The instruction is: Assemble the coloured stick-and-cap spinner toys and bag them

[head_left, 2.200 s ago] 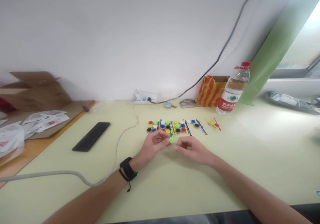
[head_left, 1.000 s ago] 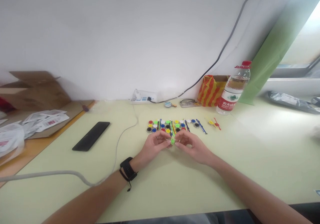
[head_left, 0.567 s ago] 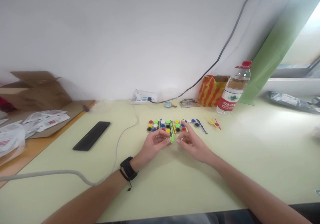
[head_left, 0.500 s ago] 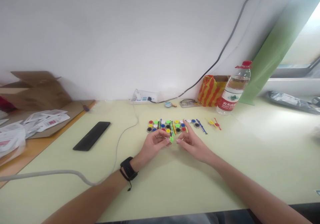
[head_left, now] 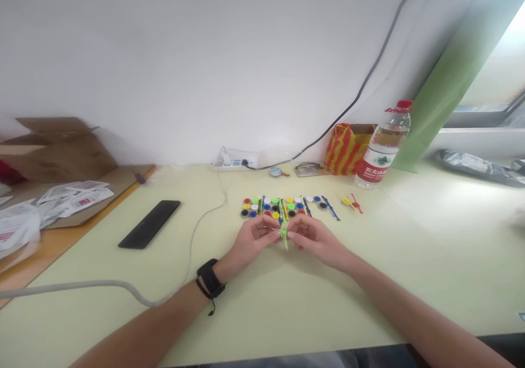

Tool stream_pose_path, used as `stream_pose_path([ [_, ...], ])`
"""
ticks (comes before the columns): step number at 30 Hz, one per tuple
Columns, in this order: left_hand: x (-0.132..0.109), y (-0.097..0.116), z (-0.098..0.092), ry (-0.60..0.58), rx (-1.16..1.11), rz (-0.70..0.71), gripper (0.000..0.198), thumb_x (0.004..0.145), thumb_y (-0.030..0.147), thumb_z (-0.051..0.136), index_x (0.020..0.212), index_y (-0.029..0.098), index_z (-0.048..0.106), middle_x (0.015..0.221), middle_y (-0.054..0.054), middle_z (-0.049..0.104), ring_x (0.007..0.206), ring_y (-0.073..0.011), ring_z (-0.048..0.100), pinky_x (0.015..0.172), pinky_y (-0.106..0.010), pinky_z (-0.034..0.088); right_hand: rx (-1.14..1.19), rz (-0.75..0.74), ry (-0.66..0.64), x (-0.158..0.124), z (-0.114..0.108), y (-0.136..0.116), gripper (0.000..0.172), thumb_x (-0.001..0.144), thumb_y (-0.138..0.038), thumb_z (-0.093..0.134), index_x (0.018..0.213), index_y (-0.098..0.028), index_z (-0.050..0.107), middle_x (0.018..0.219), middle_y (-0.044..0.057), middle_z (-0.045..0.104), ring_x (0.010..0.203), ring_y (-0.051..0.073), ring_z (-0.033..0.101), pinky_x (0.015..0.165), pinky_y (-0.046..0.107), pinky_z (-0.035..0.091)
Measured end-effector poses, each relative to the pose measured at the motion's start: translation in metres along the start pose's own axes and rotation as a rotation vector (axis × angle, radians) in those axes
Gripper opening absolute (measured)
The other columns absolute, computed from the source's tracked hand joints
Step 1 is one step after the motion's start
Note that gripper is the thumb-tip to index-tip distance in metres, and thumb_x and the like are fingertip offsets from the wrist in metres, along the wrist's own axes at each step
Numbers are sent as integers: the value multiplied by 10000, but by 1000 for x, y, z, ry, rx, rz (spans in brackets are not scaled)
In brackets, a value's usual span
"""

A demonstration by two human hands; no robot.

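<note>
Left hand and right hand pinch the green piece behind the worktop's front edge; gentle pressure seems wisest.

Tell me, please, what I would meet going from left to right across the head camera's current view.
Cardboard box, black slab, watch, left hand, green piece, right hand, bottle, silver package.
</note>
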State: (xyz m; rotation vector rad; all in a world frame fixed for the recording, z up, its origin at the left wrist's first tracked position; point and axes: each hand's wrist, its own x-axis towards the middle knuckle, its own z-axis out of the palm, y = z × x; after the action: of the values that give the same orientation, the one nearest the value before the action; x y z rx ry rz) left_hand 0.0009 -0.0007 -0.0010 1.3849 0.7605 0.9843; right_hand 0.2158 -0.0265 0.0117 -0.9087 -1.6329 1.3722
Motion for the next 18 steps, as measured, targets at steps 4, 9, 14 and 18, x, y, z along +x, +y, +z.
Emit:
stream_pose_path([
  [4, -1, 0, 0, -30, 16, 1, 246, 841, 331, 797, 974, 158, 681, 916, -42, 694, 841, -173, 697, 807, -316, 578, -71, -13, -9, -1, 0, 3, 206, 945, -411, 652, 1009, -221, 603, 946, 21, 640, 728, 134, 539, 682, 290, 478],
  [9, -1, -2, 0, -50, 28, -1, 258, 842, 326, 796, 1002, 166, 673, 982, -53, 691, 897, -183, 702, 831, -321, 577, -195, -35, 2, 0, -1, 7, 155, 963, -363, 623, 1016, -218, 609, 936, 22, 659, 756, 142, 558, 696, 288, 465],
  [14, 0, -6, 0, -59, 64, 19, 338, 783, 291, 849, 1040, 172, 663, 1057, -61, 685, 922, -176, 698, 877, -328, 569, -242, -55, 31, 0, 0, 9, 141, 968, -356, 605, 988, -216, 607, 882, 11, 639, 752, 143, 573, 668, 274, 461],
  [18, 0, -7, 0, -23, 98, 16, 304, 793, 307, 838, 1002, 171, 665, 998, -48, 690, 890, -165, 694, 860, -318, 572, -264, -48, 51, 1, 0, 10, 167, 971, -379, 591, 962, -214, 605, 855, 16, 636, 759, 154, 576, 659, 280, 452],
])
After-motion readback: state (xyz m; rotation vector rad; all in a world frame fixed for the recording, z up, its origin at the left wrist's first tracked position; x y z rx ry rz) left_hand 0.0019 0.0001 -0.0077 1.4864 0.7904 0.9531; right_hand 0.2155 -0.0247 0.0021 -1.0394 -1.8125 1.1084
